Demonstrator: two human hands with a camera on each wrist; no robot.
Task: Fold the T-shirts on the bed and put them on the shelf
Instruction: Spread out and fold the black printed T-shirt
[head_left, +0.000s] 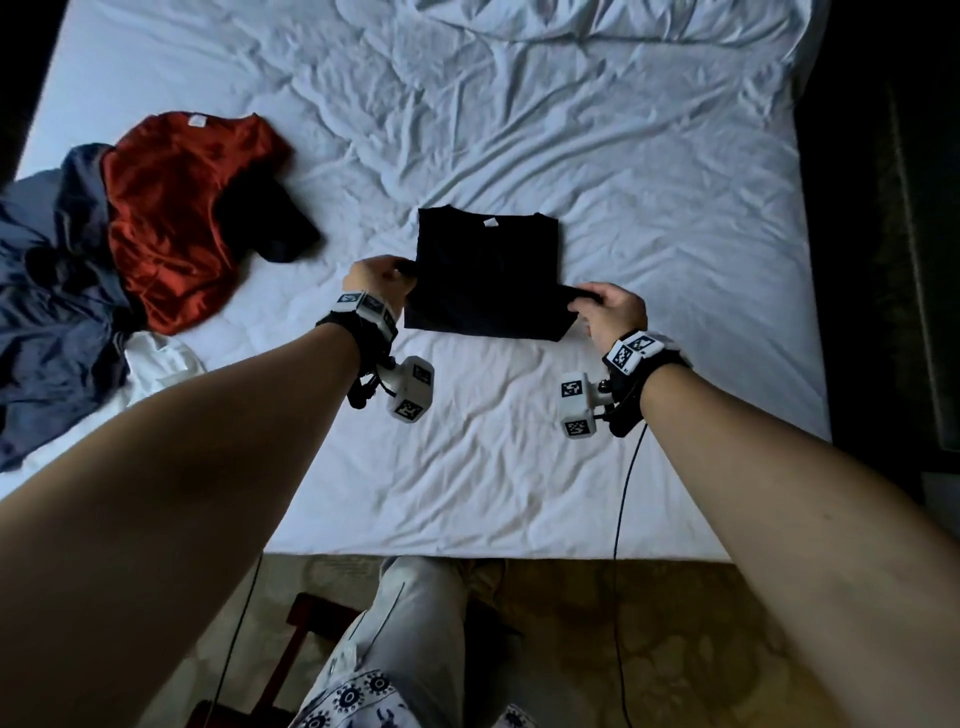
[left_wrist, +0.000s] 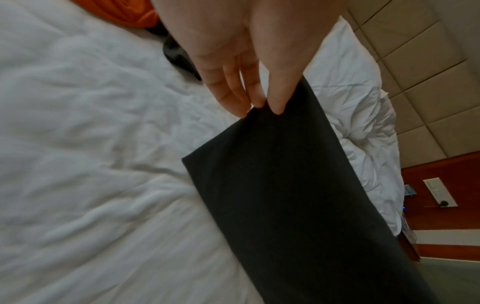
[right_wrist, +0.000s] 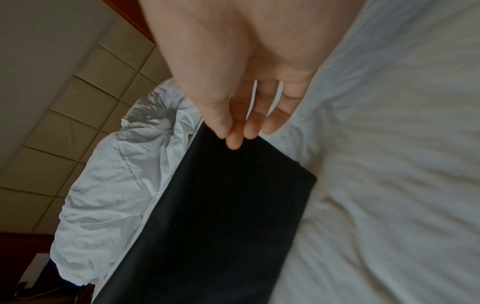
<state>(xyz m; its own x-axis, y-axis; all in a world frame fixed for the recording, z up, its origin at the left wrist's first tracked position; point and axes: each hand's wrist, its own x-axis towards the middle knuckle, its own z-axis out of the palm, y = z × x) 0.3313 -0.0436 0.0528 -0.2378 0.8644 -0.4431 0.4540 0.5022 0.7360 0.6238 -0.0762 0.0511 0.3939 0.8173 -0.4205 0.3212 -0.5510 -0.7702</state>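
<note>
A black T-shirt (head_left: 485, 270) lies partly folded on the white bed (head_left: 519, 441), its collar label facing up at the far edge. My left hand (head_left: 376, 278) pinches its left edge, thumb against fingers (left_wrist: 255, 105). My right hand (head_left: 605, 306) pinches the right edge, where a fold of cloth is lifted off the sheet. The black cloth (left_wrist: 285, 195) hangs from the left fingertips in the left wrist view, and the same cloth (right_wrist: 221, 216) hangs from my right fingertips (right_wrist: 235, 139) in the right wrist view.
A heap of clothes lies at the bed's left: a red T-shirt (head_left: 176, 218), a dark one (head_left: 275, 223) under it, a navy garment (head_left: 47, 312) and a white one (head_left: 156, 364). A crumpled duvet (head_left: 597, 21) lies at the far end. A cable (head_left: 623, 493) hangs from my right wrist.
</note>
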